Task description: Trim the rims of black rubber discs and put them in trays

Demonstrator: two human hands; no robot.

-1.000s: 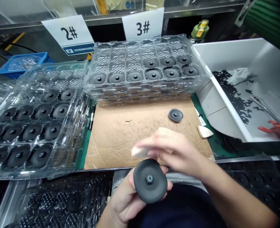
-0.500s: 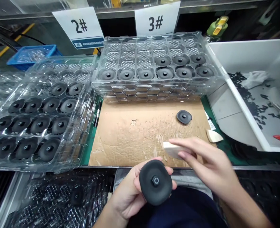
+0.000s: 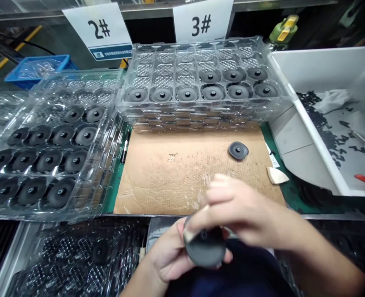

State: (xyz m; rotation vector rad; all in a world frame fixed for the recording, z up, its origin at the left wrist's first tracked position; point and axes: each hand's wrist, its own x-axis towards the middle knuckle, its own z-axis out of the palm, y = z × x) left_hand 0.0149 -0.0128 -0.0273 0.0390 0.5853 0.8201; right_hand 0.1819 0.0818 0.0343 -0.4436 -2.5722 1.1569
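My left hand [image 3: 167, 251] grips a round black rubber disc [image 3: 205, 249] with a small hub in its middle, held low in front of my body. My right hand [image 3: 235, 210] is closed on a small pale wedge-shaped tool, which is blurred and pressed against the top left of the disc. The hand covers the upper part of the disc. A second black disc [image 3: 238, 150] lies loose on the brown cardboard sheet [image 3: 170, 169].
A stack of clear trays [image 3: 197, 82] under the sign 3# holds discs in its front rows. A clear tray [image 3: 46, 140] under 2# at left holds several more. A white bin [image 3: 325, 119] with black scraps stands right. Another pale wedge [image 3: 277, 176] lies by the cardboard.
My right hand has come down and left from above the cardboard onto the disc, bringing the pale tool against it. The left hand keeps holding the disc in the same place.
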